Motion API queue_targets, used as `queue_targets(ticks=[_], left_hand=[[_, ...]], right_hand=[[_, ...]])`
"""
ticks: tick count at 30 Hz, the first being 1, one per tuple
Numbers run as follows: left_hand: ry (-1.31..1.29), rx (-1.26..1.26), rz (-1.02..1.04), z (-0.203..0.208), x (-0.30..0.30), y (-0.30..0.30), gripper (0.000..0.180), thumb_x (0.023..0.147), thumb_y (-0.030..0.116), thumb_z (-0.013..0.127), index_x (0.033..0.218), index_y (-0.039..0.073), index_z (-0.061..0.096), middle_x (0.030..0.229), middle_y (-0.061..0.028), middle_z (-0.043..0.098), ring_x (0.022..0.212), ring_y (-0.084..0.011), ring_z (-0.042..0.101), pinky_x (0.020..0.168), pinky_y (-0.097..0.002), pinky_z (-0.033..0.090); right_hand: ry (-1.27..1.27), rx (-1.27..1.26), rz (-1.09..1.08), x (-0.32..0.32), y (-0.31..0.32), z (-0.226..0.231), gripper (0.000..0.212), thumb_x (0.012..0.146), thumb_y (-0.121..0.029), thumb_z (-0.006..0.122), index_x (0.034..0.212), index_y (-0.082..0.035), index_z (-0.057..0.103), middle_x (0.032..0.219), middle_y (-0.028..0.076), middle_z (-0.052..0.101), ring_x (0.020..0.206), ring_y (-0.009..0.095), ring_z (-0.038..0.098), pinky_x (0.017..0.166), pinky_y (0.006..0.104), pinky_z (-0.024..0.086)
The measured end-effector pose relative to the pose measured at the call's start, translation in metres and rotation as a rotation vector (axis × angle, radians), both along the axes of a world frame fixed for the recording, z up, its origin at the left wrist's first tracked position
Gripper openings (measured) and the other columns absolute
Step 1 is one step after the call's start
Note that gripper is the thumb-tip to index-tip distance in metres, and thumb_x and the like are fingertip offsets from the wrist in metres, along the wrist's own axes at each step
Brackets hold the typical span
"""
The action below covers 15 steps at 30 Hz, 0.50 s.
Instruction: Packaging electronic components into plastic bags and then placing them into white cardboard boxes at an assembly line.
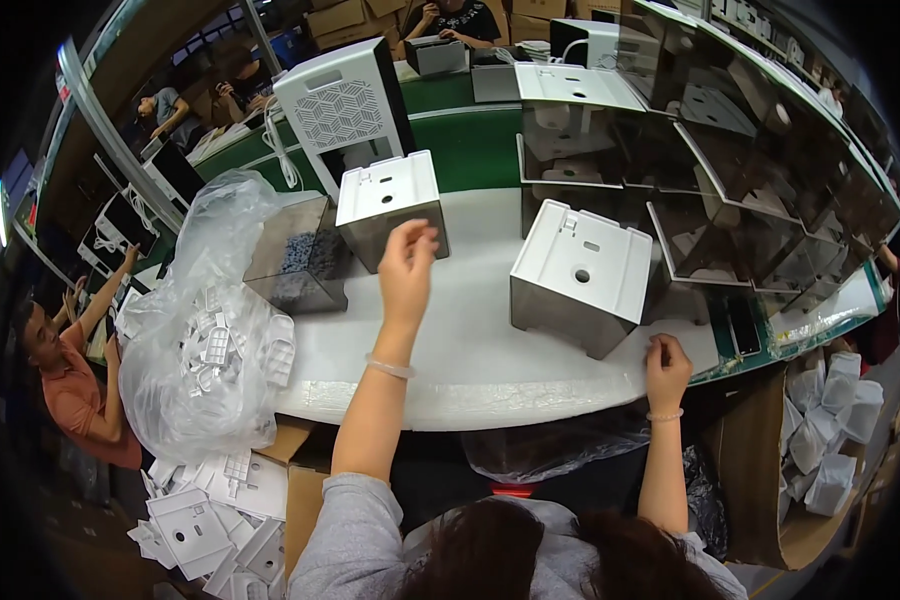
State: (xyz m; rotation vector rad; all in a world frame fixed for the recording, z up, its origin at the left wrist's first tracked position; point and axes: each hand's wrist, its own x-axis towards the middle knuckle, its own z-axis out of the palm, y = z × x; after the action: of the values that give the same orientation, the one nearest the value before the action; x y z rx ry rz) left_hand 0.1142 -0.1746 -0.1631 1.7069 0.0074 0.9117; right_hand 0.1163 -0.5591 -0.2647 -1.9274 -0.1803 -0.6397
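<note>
My left hand (410, 262) is in front of a smoky see-through box (395, 238) with a white top (388, 192), overlapping its front face in view. Its fingers are bent and drawn together; anything between them is too small to make out. Farther right stands a similar smoky box (567, 327), its white top (595, 262) pierced by a round hole and a small slot. My right hand (668, 372) is by this box's near right corner, fingers curled in. Whatever it may hold is hidden.
Left of the boxes, a smoky bin (295, 262) holds small blue-grey parts beside a clear bag (195, 340) of white plastic parts. White panels (195, 530) lie lower left. Smoky boxes (710, 180) are stacked right, above a carton (750, 470) of wrapped pieces. Other people work beyond.
</note>
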Motion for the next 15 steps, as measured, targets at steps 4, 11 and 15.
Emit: queue_targets(ticks=[4,11,15], left_hand=[[0.089,-0.035,0.102,-0.045,-0.023,0.04,0.016,0.095,0.008,0.049,0.106,0.001,0.059,0.087,-0.0052,0.065,0.071,-0.0092,0.059,0.06,-0.0205,0.044],[0.118,-0.595,0.041,-0.064,-0.032,0.075,0.014,0.093,0.008,0.049,0.102,0.002,0.058,0.082,-0.0044,0.061,0.069,-0.0103,0.056,0.06,-0.021,0.043],[0.149,-0.571,0.03,-0.063,-0.032,0.066,0.014,0.093,0.008,0.049,0.101,0.003,0.058,0.083,-0.004,0.061,0.069,-0.0101,0.055,0.061,-0.0209,0.043]], right_hand=[[-0.038,-0.061,-0.051,0.003,-0.015,-0.007,0.006,0.085,-0.002,0.059,0.087,0.001,0.064,0.064,0.005,0.058,0.052,0.009,0.05,0.05,0.0248,0.04],[-0.042,-0.078,-0.104,0.0,-0.021,0.001,0.006,0.086,-0.003,0.058,0.087,0.001,0.063,0.065,0.005,0.059,0.055,0.01,0.05,0.052,0.025,0.04],[-0.054,-0.124,-0.13,-0.005,-0.022,0.007,0.007,0.087,-0.003,0.058,0.088,0.001,0.063,0.066,0.006,0.059,0.054,0.011,0.05,0.051,0.0253,0.04]])
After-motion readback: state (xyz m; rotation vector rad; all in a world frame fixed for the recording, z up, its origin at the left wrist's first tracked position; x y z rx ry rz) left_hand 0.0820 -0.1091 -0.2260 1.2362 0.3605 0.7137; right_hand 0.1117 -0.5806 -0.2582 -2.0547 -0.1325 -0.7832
